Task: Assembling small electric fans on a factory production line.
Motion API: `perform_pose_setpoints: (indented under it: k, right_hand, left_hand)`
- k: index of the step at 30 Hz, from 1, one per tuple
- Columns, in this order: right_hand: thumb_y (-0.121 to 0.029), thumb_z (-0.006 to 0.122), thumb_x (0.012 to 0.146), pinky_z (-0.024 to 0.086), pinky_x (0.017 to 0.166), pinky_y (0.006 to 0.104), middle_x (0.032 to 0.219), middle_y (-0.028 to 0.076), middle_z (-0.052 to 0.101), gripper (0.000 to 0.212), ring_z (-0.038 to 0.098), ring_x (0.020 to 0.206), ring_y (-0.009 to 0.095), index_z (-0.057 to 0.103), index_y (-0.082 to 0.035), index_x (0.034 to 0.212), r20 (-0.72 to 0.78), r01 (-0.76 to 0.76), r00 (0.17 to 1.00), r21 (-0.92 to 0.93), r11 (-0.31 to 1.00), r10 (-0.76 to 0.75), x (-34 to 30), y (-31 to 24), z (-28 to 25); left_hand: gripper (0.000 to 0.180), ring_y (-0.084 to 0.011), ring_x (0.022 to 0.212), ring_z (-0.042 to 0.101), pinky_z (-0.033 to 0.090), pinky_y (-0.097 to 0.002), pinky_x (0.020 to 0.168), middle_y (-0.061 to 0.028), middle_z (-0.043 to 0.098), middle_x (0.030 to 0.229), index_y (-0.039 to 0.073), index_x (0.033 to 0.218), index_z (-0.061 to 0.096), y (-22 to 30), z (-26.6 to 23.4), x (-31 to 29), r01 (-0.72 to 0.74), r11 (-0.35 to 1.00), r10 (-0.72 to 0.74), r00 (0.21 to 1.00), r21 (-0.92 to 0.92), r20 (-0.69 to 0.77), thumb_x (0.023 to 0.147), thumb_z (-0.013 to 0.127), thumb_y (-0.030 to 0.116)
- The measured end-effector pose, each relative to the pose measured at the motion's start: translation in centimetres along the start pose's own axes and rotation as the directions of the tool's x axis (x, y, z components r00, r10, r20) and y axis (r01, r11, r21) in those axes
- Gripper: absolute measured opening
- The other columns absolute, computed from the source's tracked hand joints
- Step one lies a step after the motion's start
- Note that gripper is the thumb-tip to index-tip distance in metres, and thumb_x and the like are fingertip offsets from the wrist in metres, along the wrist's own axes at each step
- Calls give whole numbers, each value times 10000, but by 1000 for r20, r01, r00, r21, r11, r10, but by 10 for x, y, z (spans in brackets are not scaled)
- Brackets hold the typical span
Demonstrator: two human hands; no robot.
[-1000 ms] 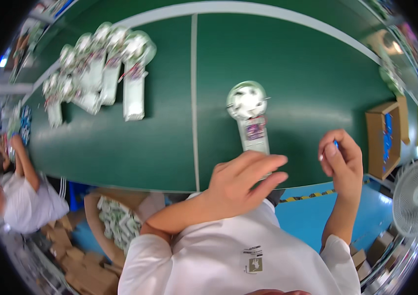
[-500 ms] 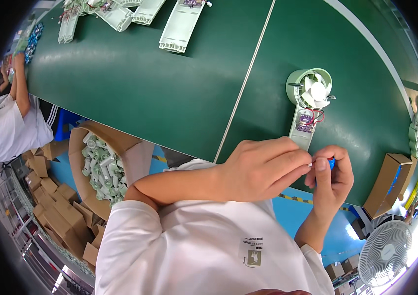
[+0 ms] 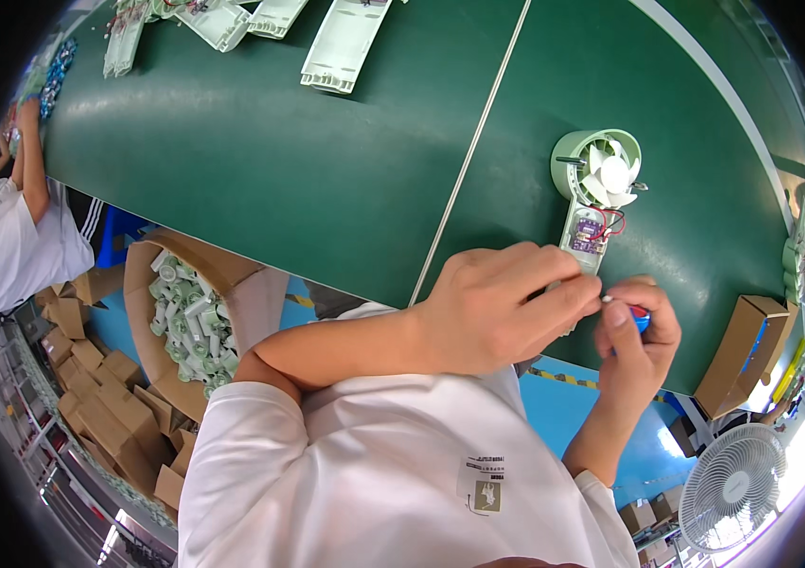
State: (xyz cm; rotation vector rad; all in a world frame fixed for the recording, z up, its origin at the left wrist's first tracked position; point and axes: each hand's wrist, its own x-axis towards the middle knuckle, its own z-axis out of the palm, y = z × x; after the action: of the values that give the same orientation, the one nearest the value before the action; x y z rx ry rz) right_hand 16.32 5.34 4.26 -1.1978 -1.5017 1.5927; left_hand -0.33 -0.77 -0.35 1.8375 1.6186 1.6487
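Your left hand (image 3: pixel 506 308) pinches the near handle end of the pale green handheld fan (image 3: pixel 592 204) — its long axis runs away from you across the green table (image 3: pixel 279 161) — while your right hand (image 3: pixel 634 336), just beside, pinches a small blue part (image 3: pixel 641 318).

Brown open carton (image 3: pixel 741 352) at right table edge — flat cardboard stacks (image 3: pixel 99 407) lower left, small white-grey shirt tag (image 3: pixel 485 483) bottom centre.

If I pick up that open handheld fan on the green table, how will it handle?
The fan is probably light: thin pale-green plastic shell. Likely fragile, since its white blades, circuit board and thin wires lie uncovered. Lying flat, it should slide on the table rather than roll.
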Motion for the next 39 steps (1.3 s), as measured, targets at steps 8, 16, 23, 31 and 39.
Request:
perform_pose_setpoints:
  k: [8, 16, 23, 31, 39]
  right_hand:
    - [64, 720, 784, 434, 677, 230, 853, 48, 639, 111, 560, 753, 112, 689, 2, 871, 11, 214, 971, -490, 845, -239, 29, 3, -7]
    - [31, 765, 757, 459, 623, 252, 812, 66, 660, 137, 593, 710, 147, 698, -28, 861, 200, 434, 889, -655, 618, -412, 39, 2, -2]
    - [29, 776, 735, 479, 592, 264, 811, 70, 670, 176, 606, 679, 165, 699, -47, 874, 319, 552, 812, -693, 464, -489, 45, 1, -6]
    - [24, 752, 795, 495, 625, 246, 839, 81, 673, 129, 615, 700, 147, 682, -9, 897, 389, 537, 837, -719, 442, -385, 42, -13, -1]
    - [-115, 717, 895, 350, 458, 166, 796, 4, 664, 144, 575, 572, 49, 662, -26, 994, -41, -100, 995, -445, 890, 91, 39, -14, 8]
  left_hand:
    - [303, -176, 859, 520, 405, -258, 581, 34, 602, 1029, 131, 961, 688, 6, 2, -14, -207, 931, 110, 944, 299, 311, 751, 744, 344]
    - [291, -227, 953, 533, 458, -287, 645, -1, 581, 1002, 121, 976, 678, 2, 5, -19, -152, 956, 77, 956, 252, 282, 756, 735, 304]
    - [253, -264, 987, 526, 534, -309, 741, -31, 555, 982, 98, 971, 676, -1, 1, -17, -160, 966, 88, 941, 201, 326, 744, 717, 201]
    - [249, -276, 997, 519, 547, -312, 783, -39, 542, 981, 88, 974, 672, -2, -6, -15, -158, 973, 90, 930, 167, 356, 733, 699, 144]
    - [235, -274, 979, 515, 547, -316, 791, -39, 525, 964, 75, 948, 658, -7, -4, -17, -147, 980, 92, 931, 132, 353, 717, 686, 104]
